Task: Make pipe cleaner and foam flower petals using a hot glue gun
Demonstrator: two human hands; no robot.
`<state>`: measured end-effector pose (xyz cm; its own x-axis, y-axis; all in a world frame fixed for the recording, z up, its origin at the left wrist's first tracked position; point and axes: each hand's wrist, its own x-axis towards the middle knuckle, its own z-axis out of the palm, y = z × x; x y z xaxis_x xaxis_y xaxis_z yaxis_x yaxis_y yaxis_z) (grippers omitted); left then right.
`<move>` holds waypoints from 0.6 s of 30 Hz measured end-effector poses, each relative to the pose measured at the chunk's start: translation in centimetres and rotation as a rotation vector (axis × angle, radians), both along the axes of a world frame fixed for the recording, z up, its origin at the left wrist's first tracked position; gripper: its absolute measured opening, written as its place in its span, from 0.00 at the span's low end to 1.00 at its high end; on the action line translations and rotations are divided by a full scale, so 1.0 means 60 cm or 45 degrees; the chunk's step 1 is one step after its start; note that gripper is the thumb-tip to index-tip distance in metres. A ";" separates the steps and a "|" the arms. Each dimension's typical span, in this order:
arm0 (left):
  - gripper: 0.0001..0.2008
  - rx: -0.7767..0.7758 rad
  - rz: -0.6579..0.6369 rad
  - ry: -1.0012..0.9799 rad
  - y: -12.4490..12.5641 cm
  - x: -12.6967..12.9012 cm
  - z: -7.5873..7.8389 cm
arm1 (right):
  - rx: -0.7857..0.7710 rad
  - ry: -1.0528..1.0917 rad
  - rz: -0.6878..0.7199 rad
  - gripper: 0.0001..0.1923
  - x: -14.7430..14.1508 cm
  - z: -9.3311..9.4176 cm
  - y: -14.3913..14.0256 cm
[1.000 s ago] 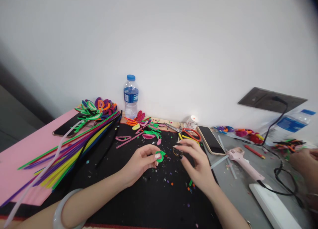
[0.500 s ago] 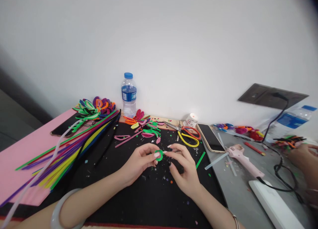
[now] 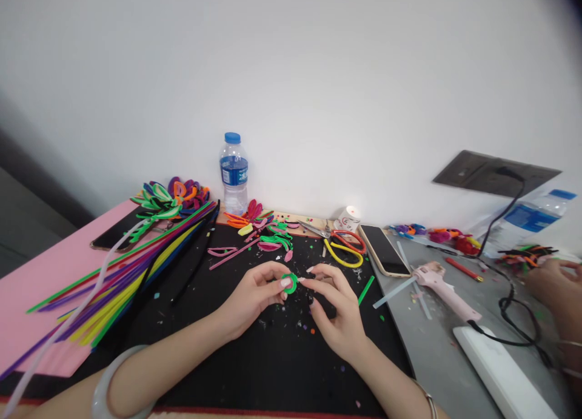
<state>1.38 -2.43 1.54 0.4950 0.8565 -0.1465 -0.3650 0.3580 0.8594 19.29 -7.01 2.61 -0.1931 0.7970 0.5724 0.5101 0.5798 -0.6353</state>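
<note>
Over the middle of the black mat [image 3: 273, 370], both hands meet at a small green pipe-cleaner ring [image 3: 290, 282]. Left hand [image 3: 253, 298] has it pinched between thumb and fingertips, held just above the mat, and the right hand [image 3: 334, 313] comes in from the other side, fingertip touching the ring's right edge, its other fingers curled loosely and gripping nothing that can be seen. Ring's a round coil, so no real long axis; its open face tilts up and toward the camera, standing nearly on edge between the two hands. Bright scraps speckle the mat beneath. Off to the left, a bundle of long pipe cleaners [image 3: 131, 273] runs diagonally, far ends up toward the wall, near ends down toward the left corner over the pink sheet [image 3: 40, 279]. Behind the hands, yellow-and-red scissors [image 3: 343, 244] lie flat, a phone [image 3: 384, 250] just beside them, a water bottle [image 3: 234, 171] upright at the wall. Right of the mat, a pink glue gun [image 3: 443, 290] lies on the grey surface, nozzle pointing left. At the far right edge, another person's hand [image 3: 552, 285] rests near a tangle of dark and coloured pieces [image 3: 525, 255].
</note>
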 end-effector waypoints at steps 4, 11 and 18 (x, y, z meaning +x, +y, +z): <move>0.08 -0.006 0.001 -0.008 -0.001 0.000 0.002 | -0.016 0.014 0.018 0.20 0.000 -0.003 -0.001; 0.08 0.001 0.015 -0.014 0.000 0.000 0.000 | -0.062 0.055 0.020 0.19 0.000 -0.006 -0.002; 0.09 0.005 0.023 0.000 -0.001 0.000 0.001 | -0.074 0.072 0.038 0.19 -0.001 -0.005 -0.003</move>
<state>1.40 -2.49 1.60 0.4795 0.8658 -0.1430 -0.3714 0.3479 0.8608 19.23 -7.22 2.29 -0.1855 0.8235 0.5361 0.4554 0.5555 -0.6957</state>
